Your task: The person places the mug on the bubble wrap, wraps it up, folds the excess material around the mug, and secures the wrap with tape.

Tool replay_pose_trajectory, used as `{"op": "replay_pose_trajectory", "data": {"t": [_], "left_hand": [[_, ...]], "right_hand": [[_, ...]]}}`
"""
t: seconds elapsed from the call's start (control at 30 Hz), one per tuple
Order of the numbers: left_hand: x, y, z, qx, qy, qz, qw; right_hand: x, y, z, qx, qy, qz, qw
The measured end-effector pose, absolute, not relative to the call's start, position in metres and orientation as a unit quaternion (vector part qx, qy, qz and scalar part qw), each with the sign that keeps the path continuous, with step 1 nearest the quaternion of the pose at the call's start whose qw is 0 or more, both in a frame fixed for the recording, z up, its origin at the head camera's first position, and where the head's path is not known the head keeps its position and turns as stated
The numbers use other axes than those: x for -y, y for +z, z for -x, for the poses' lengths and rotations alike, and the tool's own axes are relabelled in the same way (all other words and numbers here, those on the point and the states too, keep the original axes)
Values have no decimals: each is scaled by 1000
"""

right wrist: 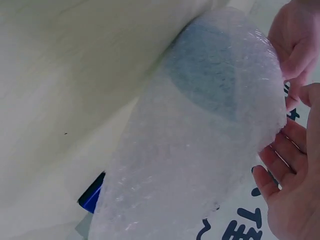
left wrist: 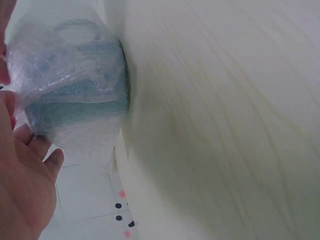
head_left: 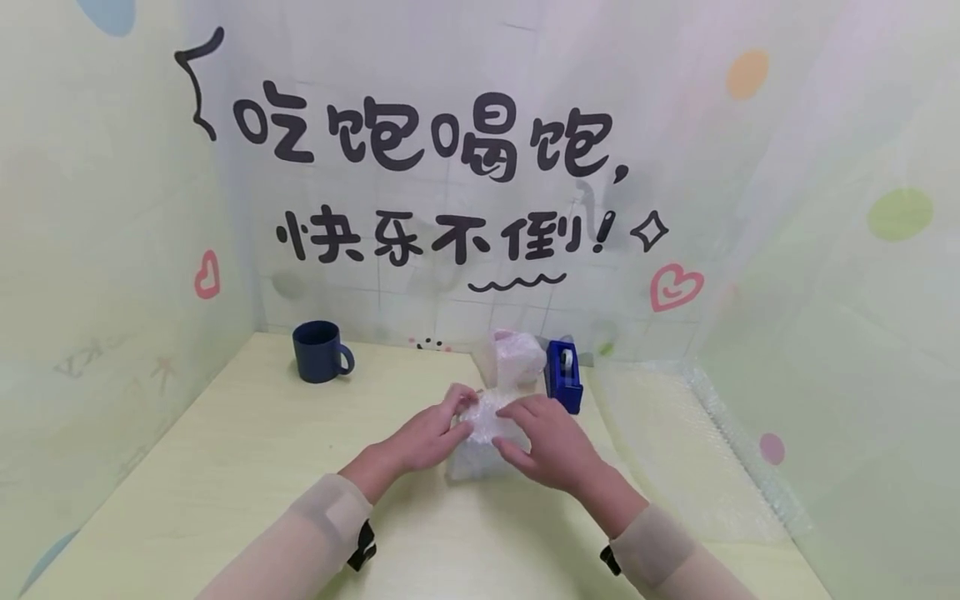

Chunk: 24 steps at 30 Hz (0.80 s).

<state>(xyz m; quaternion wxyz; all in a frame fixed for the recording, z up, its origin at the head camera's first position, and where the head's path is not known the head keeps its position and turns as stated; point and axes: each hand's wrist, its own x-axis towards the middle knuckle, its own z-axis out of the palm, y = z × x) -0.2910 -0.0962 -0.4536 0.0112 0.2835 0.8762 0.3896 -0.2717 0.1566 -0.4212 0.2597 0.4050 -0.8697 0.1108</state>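
- Nearest, pale sleeves with black straps showing beneath, reaching in low over a pale table.
- Left hand: curls fingers and thumb against the left side of a bundle, holding on.
- Right hand: faces it from the other side, fingers loosely bent and parted, tips touching the bubble wrap; cannot tell whether pinching a fold.
- Bundle: sits on the table near the centre, between both hands, blue-green inside as seen through the film in both wrist views.
- Along the right, a flat sheet of bubble wrap, spread out beside the wall.
- Just beyond the bundle, a whitish-pink clump in wrap; cannot tell whether joined to it.
- Just right of the clump, a blue dispenser with a tape roll.
- Toward the back left, a dark blue mug, upright, handle to the right, well apart from both hands.
- Farthest, a pale wall with black lettering in two lines.
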Motion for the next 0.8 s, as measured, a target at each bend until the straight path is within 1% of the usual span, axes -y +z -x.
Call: {"op": "replay_pose_trajectory", "data": {"t": [0.13,0.2,0.37,0.53,0.67,0.73,0.8], "left_hand": [[96,-455,292,-888,343,-307,-3],[95,-455,292,-892,322,-316,-17],[93,-454,294,-897,293,-328,-36],[91,-453,295,-899,287,-330,-35],[91,-452,294,-897,297,-326,-35],[92,-451,293,-894,292,-333,-63],[94,-451,291,-887,281,-348,-115]], "right_hand": [[-161,-430,271,892,77,-406,182],[-161,-433,273,897,73,-407,156],[-157,-433,280,902,93,-408,106],[-153,-432,289,898,122,-422,37],[-152,-431,296,886,141,-442,2],[-151,-430,298,884,146,-444,-6],[-150,-430,300,882,144,-448,-4]]}}
